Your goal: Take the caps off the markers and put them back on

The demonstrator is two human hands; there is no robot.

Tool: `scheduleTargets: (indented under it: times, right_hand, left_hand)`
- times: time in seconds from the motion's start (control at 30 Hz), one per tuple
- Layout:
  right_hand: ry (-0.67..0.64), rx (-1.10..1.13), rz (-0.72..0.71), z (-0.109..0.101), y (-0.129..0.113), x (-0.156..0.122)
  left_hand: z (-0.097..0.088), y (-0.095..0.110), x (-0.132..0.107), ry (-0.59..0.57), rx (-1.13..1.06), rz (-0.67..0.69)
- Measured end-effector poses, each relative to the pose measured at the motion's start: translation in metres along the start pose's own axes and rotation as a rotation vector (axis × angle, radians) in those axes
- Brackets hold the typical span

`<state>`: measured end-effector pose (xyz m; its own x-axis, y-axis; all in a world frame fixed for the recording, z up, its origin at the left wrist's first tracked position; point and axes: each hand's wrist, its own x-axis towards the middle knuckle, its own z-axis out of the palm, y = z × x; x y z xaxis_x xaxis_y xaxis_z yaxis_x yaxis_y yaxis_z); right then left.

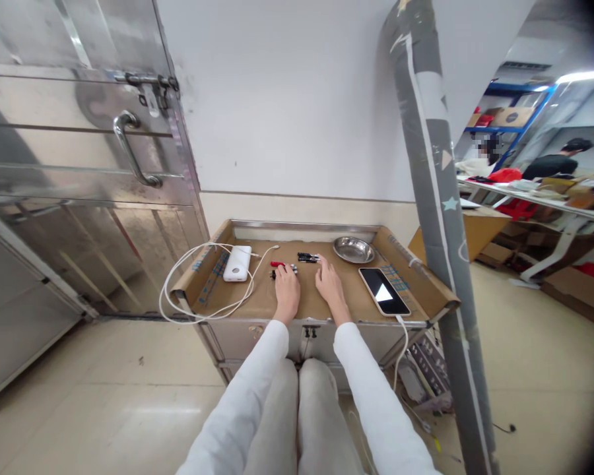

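My left hand (288, 292) rests low over the brown cardboard top (257, 305), its fingers curled down onto a small cluster of black and whitish pieces (293, 268). What the fingertips grip there is partly hidden. A small red piece (276, 264) lies just beyond those fingers. My right hand (329, 284) has its fingers stretched forward and apart, with the index fingertip at the right end of several slim black pieces (307, 257) lying side by side. To the right of them sits a shallow round steel dish (354, 250).
A white power bank (237, 264) with a looped white cable (167, 290) lies at the left. On the right is a phone (383, 291) plugged into a cable. A tall grey wrapped roll (433, 165) leans beside the cabinet. Two people sit at a bench (544, 198) farther right.
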<state>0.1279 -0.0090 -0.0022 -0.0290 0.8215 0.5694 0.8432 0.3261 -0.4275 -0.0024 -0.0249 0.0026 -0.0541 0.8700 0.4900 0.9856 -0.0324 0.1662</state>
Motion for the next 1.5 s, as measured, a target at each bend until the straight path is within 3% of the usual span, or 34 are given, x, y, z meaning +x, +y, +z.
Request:
scheduleTargets:
  times: [0.17, 0.43, 1.1, 1.5]
  right_hand:
    - [-0.019, -0.027, 0.020, 0.003, 0.003, 0.000]
    - [-0.043, -0.072, 0.020, 0.008, 0.008, 0.000]
    - [-0.216, -0.215, -0.043, 0.011, 0.006, 0.005]
    - [-0.209, -0.213, -0.040, 0.014, 0.008, 0.007]
  left_hand:
    - [0.003, 0.000, 0.001, 0.006, 0.024, 0.047]
    - [0.005, 0.002, 0.003, 0.033, 0.008, -0.021]
    - [0.000, 0.006, 0.004, -0.023, -0.032, 0.032]
    - [-0.003, 0.006, 0.004, -0.036, -0.023, 0.090]
